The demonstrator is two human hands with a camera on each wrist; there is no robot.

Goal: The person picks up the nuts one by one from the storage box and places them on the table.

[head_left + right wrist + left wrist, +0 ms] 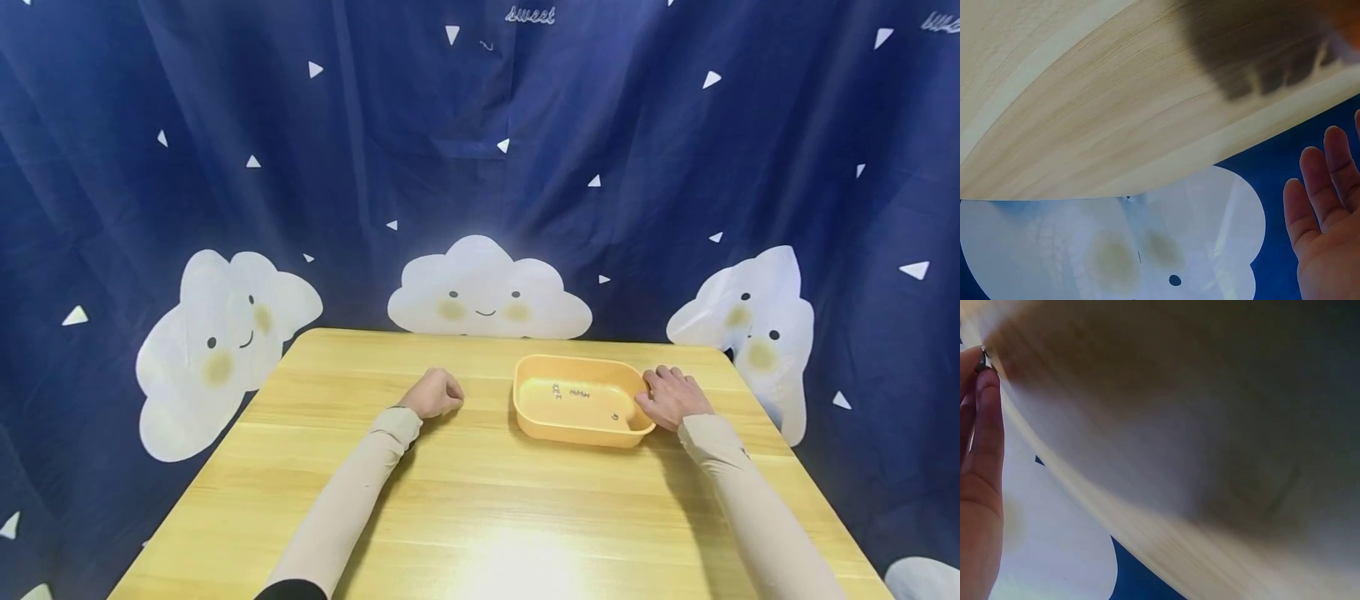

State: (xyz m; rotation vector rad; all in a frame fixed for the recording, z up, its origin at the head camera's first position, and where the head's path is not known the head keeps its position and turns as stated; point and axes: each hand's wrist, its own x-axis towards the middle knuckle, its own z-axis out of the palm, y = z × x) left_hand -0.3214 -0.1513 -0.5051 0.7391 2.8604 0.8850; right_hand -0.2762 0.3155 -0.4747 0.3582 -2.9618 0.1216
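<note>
While my left hand (pixel 432 394) pinches 1 metallic piece (pixel 981 362), my right hand (pixel 673 398) is released.
It lies at 3 o'clock of the yellow tray (pixel 573 433); contact unconfirmed.

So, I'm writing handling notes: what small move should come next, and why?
Probably the left hand should move toward the oblong yellow-orange tray: that hand pinches a small, dark, shiny piece away from the tray, several small silvery pieces lie inside it, and the right hand is at its right end.
</note>
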